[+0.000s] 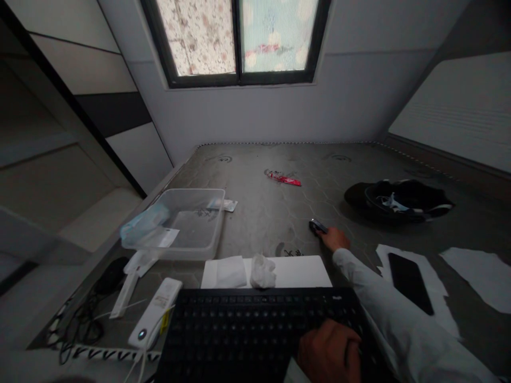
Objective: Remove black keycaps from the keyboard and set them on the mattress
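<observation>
My right hand point(335, 239) reaches forward over the grey mat, its fingers closed on a small black stapler point(317, 226) with a shiny end. Lower down, my left hand point(329, 351) is curled into a loose fist over the right part of a black keyboard point(247, 324). What its fingers hold, if anything, is hidden. Just behind the keyboard lies a white sheet point(301, 270) bearing a folded white paper point(231, 272) and a crumpled clear plastic piece point(263, 271).
To the left stand a clear plastic bin point(219, 234) and a white power strip point(155, 311) beside cables point(85, 327). A red packet point(284, 178) lies farther back. On the right are a black cap-like bag point(359, 199), a dark phone point(409, 282) and white paper point(479, 274).
</observation>
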Action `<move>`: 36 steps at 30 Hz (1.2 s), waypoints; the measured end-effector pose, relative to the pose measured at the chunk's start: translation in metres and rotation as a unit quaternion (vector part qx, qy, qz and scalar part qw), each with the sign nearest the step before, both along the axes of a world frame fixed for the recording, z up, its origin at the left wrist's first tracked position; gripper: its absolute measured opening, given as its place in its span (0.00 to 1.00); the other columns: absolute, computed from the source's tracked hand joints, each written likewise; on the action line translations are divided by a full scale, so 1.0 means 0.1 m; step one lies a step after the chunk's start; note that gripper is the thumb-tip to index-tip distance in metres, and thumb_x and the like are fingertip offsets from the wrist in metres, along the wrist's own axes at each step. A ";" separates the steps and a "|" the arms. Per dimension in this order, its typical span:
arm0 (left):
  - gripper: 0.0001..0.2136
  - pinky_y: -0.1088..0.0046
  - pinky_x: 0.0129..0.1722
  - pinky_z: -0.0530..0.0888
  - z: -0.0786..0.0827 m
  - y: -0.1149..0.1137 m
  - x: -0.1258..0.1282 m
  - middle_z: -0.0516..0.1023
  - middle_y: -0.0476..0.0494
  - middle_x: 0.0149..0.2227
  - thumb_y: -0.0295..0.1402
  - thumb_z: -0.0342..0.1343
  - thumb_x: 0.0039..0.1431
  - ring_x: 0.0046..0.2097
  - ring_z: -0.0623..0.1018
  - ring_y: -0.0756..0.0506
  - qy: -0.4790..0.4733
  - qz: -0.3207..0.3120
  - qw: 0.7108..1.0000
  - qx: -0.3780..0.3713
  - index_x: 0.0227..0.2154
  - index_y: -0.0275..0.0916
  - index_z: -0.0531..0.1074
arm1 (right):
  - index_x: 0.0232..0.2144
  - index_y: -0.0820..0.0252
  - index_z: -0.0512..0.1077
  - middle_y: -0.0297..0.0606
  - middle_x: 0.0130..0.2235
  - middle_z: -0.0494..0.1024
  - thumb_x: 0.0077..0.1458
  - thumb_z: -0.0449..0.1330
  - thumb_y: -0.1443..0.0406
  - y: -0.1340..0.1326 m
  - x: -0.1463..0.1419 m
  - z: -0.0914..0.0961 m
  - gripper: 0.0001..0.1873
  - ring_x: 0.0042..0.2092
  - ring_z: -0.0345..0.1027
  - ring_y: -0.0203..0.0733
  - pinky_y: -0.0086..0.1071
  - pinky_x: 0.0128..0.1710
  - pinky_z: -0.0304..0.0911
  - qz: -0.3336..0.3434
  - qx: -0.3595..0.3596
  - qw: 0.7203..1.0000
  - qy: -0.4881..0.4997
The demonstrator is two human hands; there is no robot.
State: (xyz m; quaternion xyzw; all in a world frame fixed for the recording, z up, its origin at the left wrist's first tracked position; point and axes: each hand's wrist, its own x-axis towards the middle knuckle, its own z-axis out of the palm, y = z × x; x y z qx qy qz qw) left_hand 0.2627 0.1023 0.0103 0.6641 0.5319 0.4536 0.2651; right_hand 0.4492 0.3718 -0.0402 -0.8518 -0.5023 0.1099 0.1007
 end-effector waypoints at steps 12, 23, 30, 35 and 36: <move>0.11 0.75 0.36 0.72 0.29 0.02 -0.18 0.79 0.53 0.34 0.22 0.55 0.54 0.36 0.79 0.48 0.014 -0.095 0.995 -0.022 0.34 0.46 0.74 | 0.43 0.55 0.79 0.47 0.38 0.81 0.58 0.54 0.52 -0.37 -0.02 0.38 0.21 0.40 0.75 0.52 0.34 0.33 0.62 0.067 0.081 0.993 0.054; 0.10 0.73 0.37 0.73 0.23 0.02 -0.18 0.79 0.53 0.34 0.24 0.54 0.54 0.36 0.78 0.47 0.024 -0.096 0.995 -0.023 0.35 0.47 0.74 | 0.41 0.57 0.80 0.51 0.38 0.80 0.54 0.56 0.48 -0.42 0.12 0.30 0.24 0.40 0.75 0.54 0.37 0.34 0.64 0.039 0.020 0.999 0.002; 0.09 0.69 0.30 0.71 -0.05 -0.01 0.01 0.79 0.53 0.29 0.28 0.60 0.47 0.30 0.78 0.45 0.014 -0.004 1.000 0.005 0.30 0.52 0.75 | 0.41 0.57 0.80 0.53 0.39 0.80 0.55 0.56 0.49 -0.14 0.09 0.13 0.23 0.41 0.74 0.56 0.40 0.37 0.65 0.058 0.022 0.997 -0.049; 0.02 0.66 0.27 0.69 -0.18 -0.03 0.15 0.79 0.52 0.24 0.34 0.59 0.50 0.26 0.77 0.46 0.017 0.041 0.998 0.038 0.25 0.50 0.75 | 0.42 0.59 0.80 0.55 0.40 0.79 0.55 0.56 0.49 -0.02 0.06 0.01 0.24 0.41 0.74 0.58 0.40 0.36 0.64 0.045 -0.002 0.997 -0.070; 0.03 0.66 0.26 0.68 -0.18 -0.03 0.17 0.78 0.52 0.24 0.34 0.58 0.50 0.25 0.76 0.46 0.014 0.049 0.997 0.053 0.25 0.50 0.74 | 0.42 0.59 0.80 0.55 0.40 0.79 0.56 0.56 0.49 -0.01 0.05 0.00 0.24 0.41 0.74 0.58 0.40 0.35 0.64 0.046 -0.009 0.996 -0.071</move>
